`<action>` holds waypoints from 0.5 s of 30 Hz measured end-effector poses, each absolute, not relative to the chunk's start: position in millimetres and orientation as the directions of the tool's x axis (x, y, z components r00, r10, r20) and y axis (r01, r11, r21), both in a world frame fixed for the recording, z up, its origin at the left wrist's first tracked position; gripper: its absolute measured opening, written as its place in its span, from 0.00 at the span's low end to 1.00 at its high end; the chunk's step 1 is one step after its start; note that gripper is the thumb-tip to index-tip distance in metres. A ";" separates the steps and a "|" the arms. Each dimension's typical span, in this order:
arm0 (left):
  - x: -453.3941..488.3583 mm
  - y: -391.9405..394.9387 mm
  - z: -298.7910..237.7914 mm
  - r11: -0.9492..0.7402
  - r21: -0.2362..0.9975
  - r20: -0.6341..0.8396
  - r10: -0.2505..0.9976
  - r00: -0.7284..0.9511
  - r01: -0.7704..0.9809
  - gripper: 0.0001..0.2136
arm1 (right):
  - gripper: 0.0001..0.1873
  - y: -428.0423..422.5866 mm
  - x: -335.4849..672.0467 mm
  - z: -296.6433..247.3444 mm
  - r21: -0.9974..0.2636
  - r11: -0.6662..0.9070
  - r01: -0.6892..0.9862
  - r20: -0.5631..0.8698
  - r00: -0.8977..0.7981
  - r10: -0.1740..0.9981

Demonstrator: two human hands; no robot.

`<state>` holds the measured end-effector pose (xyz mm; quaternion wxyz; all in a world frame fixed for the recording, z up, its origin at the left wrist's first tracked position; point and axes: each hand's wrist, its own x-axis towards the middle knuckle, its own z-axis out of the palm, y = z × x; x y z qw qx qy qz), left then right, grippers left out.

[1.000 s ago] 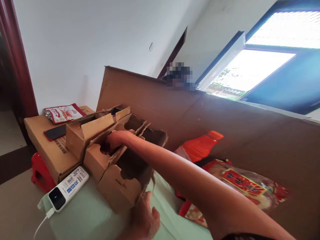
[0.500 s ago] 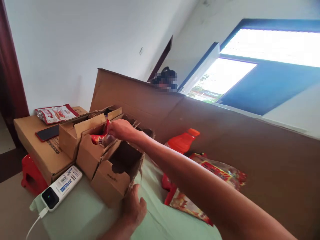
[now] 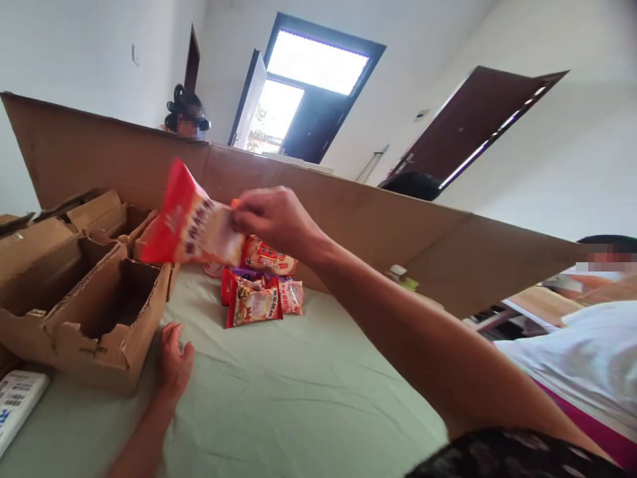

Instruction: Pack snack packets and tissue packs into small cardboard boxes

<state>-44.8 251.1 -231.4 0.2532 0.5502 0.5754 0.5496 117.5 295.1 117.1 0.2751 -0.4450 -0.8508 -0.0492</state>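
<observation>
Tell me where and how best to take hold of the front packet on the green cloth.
Probably pinch the front packet by its near left corner, coming from the near side: its near edge faces the person across the green cloth, while other packets crowd behind it.

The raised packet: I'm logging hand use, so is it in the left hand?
No, the right hand grips the raised packet, while the left hand is low beside a cardboard box.
</observation>
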 end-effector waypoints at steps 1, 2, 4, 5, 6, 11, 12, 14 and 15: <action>-45.2 250.3 -230.3 -0.213 0.909 0.321 0.906 -0.275 0.359 0.19 | 0.11 289.0 142.1 103.7 -0.148 0.516 0.844 0.423 -0.417 0.804; -45.5 249.6 -229.0 -0.214 0.907 0.326 0.902 -0.283 0.364 0.19 | 0.11 283.4 165.6 88.2 -0.117 0.430 0.895 0.332 -0.373 0.866; -46.0 248.4 -225.9 -0.211 0.902 0.333 0.895 -0.296 0.376 0.18 | 0.11 274.3 209.0 54.5 -0.085 0.329 0.941 0.232 -0.302 0.925; -46.3 247.8 -224.0 -0.210 0.900 0.335 0.893 -0.299 0.382 0.18 | 0.11 271.4 228.9 38.0 -0.078 0.290 0.954 0.199 -0.270 0.942; -46.6 247.2 -221.8 -0.208 0.897 0.337 0.893 -0.299 0.390 0.18 | 0.11 269.8 247.8 22.6 -0.080 0.256 0.963 0.174 -0.239 0.955; -48.9 242.8 -206.8 -0.196 0.883 0.329 0.905 -0.268 0.426 0.18 | 0.13 284.3 323.9 -34.7 -0.105 0.035 0.994 0.086 -0.026 0.996; -49.1 242.3 -203.7 -0.191 0.882 0.323 0.910 -0.259 0.431 0.18 | 0.14 290.1 334.0 -42.7 -0.114 -0.011 0.993 0.079 0.021 0.997; -48.8 241.8 -198.5 -0.177 0.880 0.307 0.920 -0.244 0.441 0.18 | 0.15 300.1 347.2 -55.8 -0.133 -0.086 0.987 0.070 0.096 0.993; -48.2 241.3 -196.8 -0.167 0.880 0.297 0.925 -0.239 0.445 0.18 | 0.16 303.1 350.5 -60.9 -0.142 -0.113 0.983 0.067 0.123 0.990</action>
